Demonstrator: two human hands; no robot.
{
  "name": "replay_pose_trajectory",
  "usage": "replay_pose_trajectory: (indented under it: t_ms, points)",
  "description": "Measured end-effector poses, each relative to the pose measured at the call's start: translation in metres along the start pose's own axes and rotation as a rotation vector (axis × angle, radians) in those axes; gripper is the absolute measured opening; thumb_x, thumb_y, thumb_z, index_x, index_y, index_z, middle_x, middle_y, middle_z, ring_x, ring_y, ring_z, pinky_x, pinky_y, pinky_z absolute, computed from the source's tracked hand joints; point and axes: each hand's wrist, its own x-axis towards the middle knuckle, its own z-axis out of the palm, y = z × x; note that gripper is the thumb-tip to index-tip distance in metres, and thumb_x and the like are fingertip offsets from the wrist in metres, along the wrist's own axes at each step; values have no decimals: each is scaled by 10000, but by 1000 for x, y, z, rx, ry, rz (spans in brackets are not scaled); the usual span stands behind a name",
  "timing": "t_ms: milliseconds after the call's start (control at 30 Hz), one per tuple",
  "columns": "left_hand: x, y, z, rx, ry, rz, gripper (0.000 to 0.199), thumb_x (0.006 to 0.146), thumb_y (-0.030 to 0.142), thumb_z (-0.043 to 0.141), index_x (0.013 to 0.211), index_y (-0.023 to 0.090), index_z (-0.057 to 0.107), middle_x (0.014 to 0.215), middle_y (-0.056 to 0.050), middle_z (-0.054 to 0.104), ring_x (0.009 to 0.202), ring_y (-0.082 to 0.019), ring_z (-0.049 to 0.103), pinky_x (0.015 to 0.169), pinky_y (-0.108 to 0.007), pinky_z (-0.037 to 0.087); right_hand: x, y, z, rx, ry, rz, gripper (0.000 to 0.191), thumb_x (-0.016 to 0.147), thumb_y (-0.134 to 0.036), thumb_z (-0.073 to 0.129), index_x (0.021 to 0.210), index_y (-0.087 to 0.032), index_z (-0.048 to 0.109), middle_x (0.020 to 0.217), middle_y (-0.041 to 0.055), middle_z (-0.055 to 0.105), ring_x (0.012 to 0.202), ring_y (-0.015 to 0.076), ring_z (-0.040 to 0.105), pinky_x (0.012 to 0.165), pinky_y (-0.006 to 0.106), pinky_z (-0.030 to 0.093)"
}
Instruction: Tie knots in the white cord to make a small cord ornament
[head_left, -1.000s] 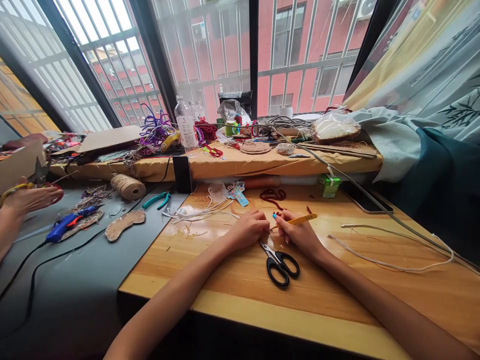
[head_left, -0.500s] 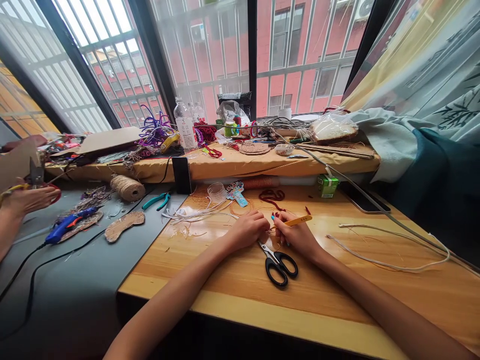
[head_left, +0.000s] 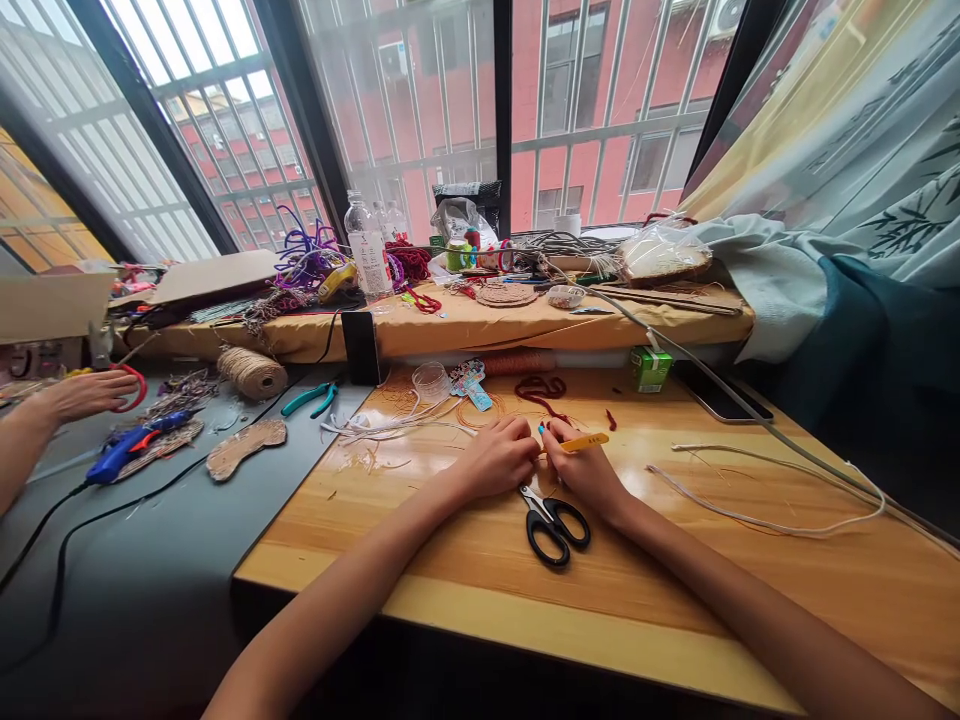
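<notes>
My left hand (head_left: 501,458) rests on the wooden table with its fingers curled; what they grip is hidden. Close against it, my right hand (head_left: 579,468) is closed around a slim tool with a yellow handle (head_left: 586,442), whose tip is hidden between the hands. Just below the hands lie black-handled scissors (head_left: 556,528), blades toward my left hand. A length of dark red yarn (head_left: 541,392) curls on the table beyond my fingers, and a short red scrap (head_left: 611,419) lies to its right.
At far left, another person's hand (head_left: 94,392) holds red-handled scissors near cardboard (head_left: 52,305). A blue glue gun (head_left: 139,450), twine spool (head_left: 253,374) and teal pliers (head_left: 309,400) lie on the grey table. White cords (head_left: 780,525), a phone (head_left: 724,392) and green carton (head_left: 649,369) are at right.
My hands stay together, with the yellow-handled tool tilted slightly differently. The other person's hand and the cardboard have shifted. The whole view has moved a little.
</notes>
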Motion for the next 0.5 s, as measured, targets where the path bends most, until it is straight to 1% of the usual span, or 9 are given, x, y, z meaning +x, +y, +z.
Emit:
replay_pose_trajectory:
  t_ms: [67, 167, 200, 267, 367, 433, 500]
  points:
    - [0, -1, -1, -42, 2, -20, 112, 741, 175, 444, 769, 176, 552, 868, -45, 509, 838, -157, 438, 757, -276, 359, 0, 0, -1, 4, -30, -15, 231, 793, -290, 352, 580, -202, 352, 558, -8, 456, 505, 112, 431, 498, 233, 351]
    - [-2, -4, -3, -96, 32, -81, 117, 748, 187, 449, 819, 178, 542, 888, -43, 514, 863, -160, 445, 782, -286, 361, -1, -2, -5, 214, -99, 116, 249, 806, -354, 355, 609, -201, 364, 526, -26, 468, 425, 94, 424, 423, 215, 335]
    - [-3, -4, -3, -106, 42, -104, 118, 752, 204, 456, 835, 177, 536, 889, -44, 516, 864, -162, 448, 786, -290, 363, -1, -2, -7, 287, -94, 165, 258, 805, -375, 362, 616, -200, 368, 512, -32, 469, 402, 88, 419, 402, 209, 325]
    - [-3, -5, -4, -119, 50, -132, 125, 759, 253, 472, 836, 174, 531, 876, -44, 523, 858, -166, 454, 784, -296, 366, -1, -2, -9, 368, -50, 219, 266, 793, -392, 394, 615, -196, 372, 498, -37, 472, 382, 79, 406, 383, 201, 308]
    - [-3, -5, -4, -137, 51, -142, 146, 765, 300, 481, 814, 172, 532, 862, -40, 537, 847, -166, 463, 776, -297, 369, -1, -1, -9, 364, 1, 253, 267, 785, -372, 418, 592, -194, 369, 471, -44, 456, 374, 74, 382, 377, 199, 291]
    - [-3, -5, -4, -147, 69, -155, 155, 767, 301, 483, 827, 167, 532, 871, -42, 542, 845, -163, 466, 769, -292, 371, -1, 0, -8, 325, -23, 236, 264, 785, -353, 418, 580, -194, 373, 467, -46, 446, 377, 77, 383, 384, 203, 296]
    - [-3, -5, -3, -149, 72, -141, 150, 764, 293, 490, 825, 165, 541, 871, -43, 545, 845, -163, 465, 766, -287, 371, -1, 0, -8, 274, -73, 188, 267, 781, -342, 427, 565, -193, 378, 476, -46, 446, 384, 80, 389, 393, 207, 300]
